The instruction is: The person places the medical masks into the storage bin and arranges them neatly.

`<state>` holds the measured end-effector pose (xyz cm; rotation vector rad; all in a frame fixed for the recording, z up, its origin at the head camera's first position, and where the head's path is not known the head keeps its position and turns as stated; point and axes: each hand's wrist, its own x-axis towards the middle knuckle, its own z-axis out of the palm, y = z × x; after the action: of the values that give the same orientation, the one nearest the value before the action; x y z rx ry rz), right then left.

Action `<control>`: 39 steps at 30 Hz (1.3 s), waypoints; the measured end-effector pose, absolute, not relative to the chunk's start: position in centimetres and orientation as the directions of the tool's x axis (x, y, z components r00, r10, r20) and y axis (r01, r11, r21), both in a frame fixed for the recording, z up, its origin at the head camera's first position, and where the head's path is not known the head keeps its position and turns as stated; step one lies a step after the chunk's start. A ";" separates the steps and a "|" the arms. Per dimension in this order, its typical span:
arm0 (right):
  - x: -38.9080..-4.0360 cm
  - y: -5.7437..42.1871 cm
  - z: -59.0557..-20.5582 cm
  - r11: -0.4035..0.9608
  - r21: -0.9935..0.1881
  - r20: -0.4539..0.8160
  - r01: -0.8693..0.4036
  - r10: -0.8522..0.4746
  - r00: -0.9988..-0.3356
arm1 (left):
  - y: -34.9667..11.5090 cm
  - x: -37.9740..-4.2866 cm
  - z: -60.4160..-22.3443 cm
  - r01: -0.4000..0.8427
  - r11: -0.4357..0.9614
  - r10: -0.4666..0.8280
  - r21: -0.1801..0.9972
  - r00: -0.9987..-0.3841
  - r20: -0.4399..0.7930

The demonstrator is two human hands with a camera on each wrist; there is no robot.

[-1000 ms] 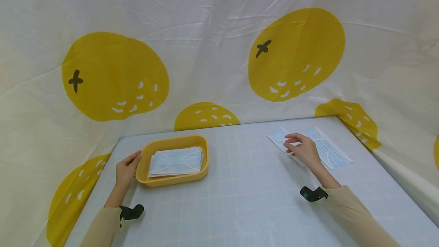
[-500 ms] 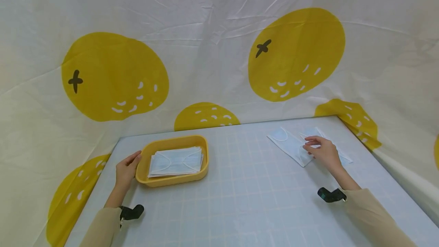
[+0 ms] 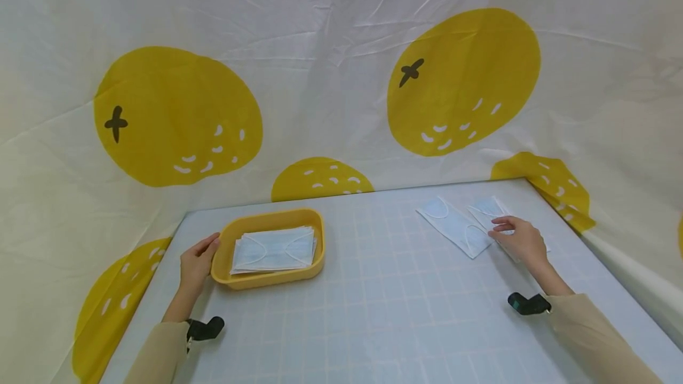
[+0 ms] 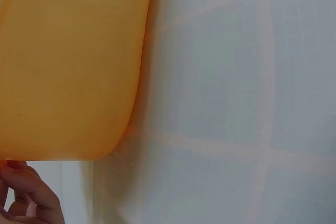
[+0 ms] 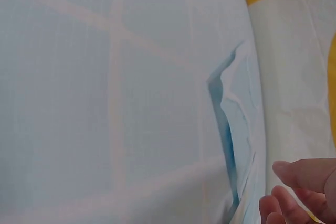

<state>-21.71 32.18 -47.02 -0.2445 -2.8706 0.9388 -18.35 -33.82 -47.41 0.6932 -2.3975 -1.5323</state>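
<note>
At the left, a yellow tray (image 3: pixel 277 281) holds a small stack of pale blue face masks (image 3: pixel 274 249). My left hand (image 3: pixel 196 261) grips the tray's left end at the rim; in the left wrist view its fingers (image 4: pixel 32 188) are bent against the tray's end. Over on the right lie two more masks, one slanting face mask (image 3: pixel 450 224) and another face mask (image 3: pixel 485 206) beside it. My right hand (image 3: pixel 522 243) hovers over the second mask and covers part of it. Its fingers are loosely bent, thumb and fingertips apart, with nothing between them.
A pale blue checked cloth (image 3: pixel 352 313) covers the table. Behind it and along both sides hangs a white curtain (image 3: pixel 325 105) with large yellow fruit prints. Black wrist cameras sit at both cuffs.
My right hand has moved right, from over the left loose mask to over the right one, uncovering the slanting mask. My left hand and the tray have stayed put.
</note>
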 end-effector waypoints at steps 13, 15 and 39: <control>-21.5 34.8 -47.5 0.800 -0.576 0.035 0.169 0.231 -0.972 | -33.8 -18.3 -47.4 -0.266 0.371 -0.486 0.890 -0.872 -0.058; -21.4 35.2 -47.4 0.798 -0.577 0.034 0.174 0.235 -0.971 | -33.8 -18.4 -47.5 -0.270 0.371 -0.488 0.888 -0.871 -0.060; -20.6 39.0 -48.2 0.794 -0.466 -0.203 0.392 0.335 -0.920 | -33.8 -18.2 -47.4 -0.247 0.369 -0.494 0.896 -0.869 -0.037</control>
<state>-20.56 39.02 -48.21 -0.6260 -3.0787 0.8384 -18.23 -33.83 -47.40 0.6614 -2.3926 -1.5027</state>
